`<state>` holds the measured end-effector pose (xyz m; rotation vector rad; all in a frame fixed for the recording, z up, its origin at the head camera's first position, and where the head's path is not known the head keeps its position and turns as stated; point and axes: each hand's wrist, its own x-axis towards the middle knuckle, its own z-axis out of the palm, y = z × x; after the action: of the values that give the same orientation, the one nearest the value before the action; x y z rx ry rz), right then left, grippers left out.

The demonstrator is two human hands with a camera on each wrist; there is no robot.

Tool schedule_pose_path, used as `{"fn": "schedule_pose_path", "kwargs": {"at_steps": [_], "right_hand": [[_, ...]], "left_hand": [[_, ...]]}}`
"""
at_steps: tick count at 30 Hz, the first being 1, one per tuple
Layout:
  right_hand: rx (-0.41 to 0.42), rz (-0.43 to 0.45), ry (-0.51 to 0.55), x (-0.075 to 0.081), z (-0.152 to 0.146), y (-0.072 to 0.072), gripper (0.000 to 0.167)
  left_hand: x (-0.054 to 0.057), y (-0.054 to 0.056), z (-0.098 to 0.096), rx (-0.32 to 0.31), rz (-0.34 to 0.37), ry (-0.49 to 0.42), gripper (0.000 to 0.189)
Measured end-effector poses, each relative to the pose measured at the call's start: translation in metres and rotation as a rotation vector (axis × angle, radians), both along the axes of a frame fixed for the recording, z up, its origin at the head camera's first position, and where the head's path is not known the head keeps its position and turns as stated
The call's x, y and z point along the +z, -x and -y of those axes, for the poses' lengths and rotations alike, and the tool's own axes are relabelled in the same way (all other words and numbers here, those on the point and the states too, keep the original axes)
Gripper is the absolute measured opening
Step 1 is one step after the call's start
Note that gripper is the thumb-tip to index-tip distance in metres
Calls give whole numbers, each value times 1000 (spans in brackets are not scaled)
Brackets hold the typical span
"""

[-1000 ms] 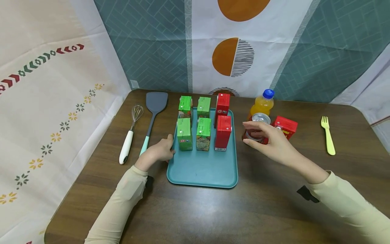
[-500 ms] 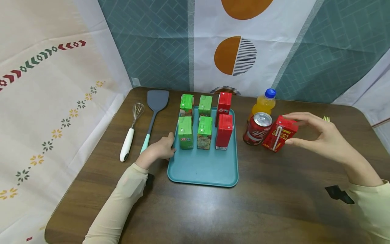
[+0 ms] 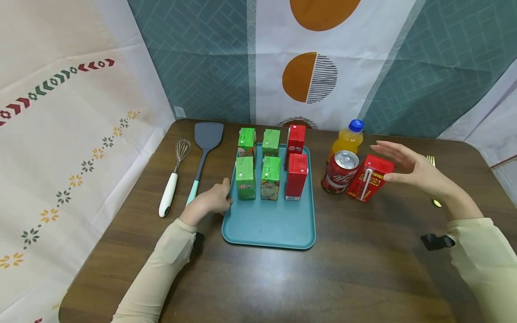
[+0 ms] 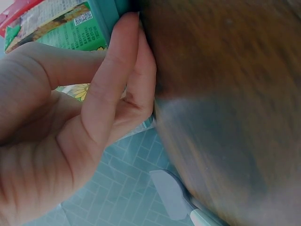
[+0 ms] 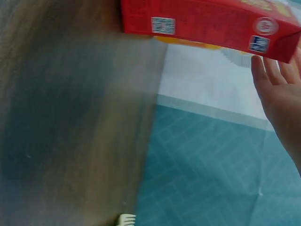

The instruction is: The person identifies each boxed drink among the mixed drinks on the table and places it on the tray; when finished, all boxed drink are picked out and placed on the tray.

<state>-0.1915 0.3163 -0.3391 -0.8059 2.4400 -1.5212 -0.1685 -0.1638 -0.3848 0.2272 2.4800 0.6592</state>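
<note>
At the left edge of the teal tray (image 3: 268, 226), my left hand (image 3: 212, 197) grips the rim between thumb and fingers. On the tray stand green drink cartons (image 3: 245, 178) and two red cartons (image 3: 296, 177), in two rows. My right hand (image 3: 420, 170) is spread beside a separate red drink carton (image 3: 369, 179) with a white straw on its side. The thumb is at its right edge; I cannot tell whether it touches. A red soda can (image 3: 341, 171) stands against that carton's left side. Behind the can is an orange drink bottle (image 3: 348, 139) with a blue cap.
A whisk (image 3: 173, 179) and a grey spatula (image 3: 207, 137) lie left of the tray. A yellow fork (image 3: 431, 160) lies at the right, partly hidden by my right hand. Fabric with a patterned print (image 3: 202, 63) hangs behind the table.
My right hand has moved rightward from the soda can to the separate red carton, its fingers now lifted and spread. My left hand has stayed on the tray rim.
</note>
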Motion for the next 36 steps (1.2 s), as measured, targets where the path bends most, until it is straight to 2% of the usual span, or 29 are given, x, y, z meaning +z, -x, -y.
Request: {"fn": "schedule_pose_path", "kwargs": {"at_steps": [6, 9, 13, 18, 21, 24, 29, 31, 36], "right_hand": [[122, 122, 89, -16, -1, 15, 69], [179, 207, 99, -22, -3, 19, 66], [193, 293, 69, -25, -7, 19, 67], [237, 390, 96, -22, -14, 15, 73], [234, 377, 91, -20, -14, 14, 75], [177, 307, 49, -18, -12, 13, 75], [2, 168, -92, -16, -9, 5, 74], [-43, 130, -131, -16, -9, 1, 74], [-57, 101, -115, -9, -8, -13, 72]], "left_hand": [[1, 0, 0, 1, 0, -5, 58], [0, -1, 1, 3, -2, -7, 54], [-2, -1, 1, 8, 4, -11, 58], [-2, 0, 0, 6, 7, -11, 65], [-1, 0, 0, 8, 8, -8, 66], [0, 0, 0, 13, 9, -11, 67], [1, -1, 0, 17, 4, -14, 62], [1, -1, -1, 17, 4, -15, 58], [2, -1, -1, 15, 3, -16, 56]]}}
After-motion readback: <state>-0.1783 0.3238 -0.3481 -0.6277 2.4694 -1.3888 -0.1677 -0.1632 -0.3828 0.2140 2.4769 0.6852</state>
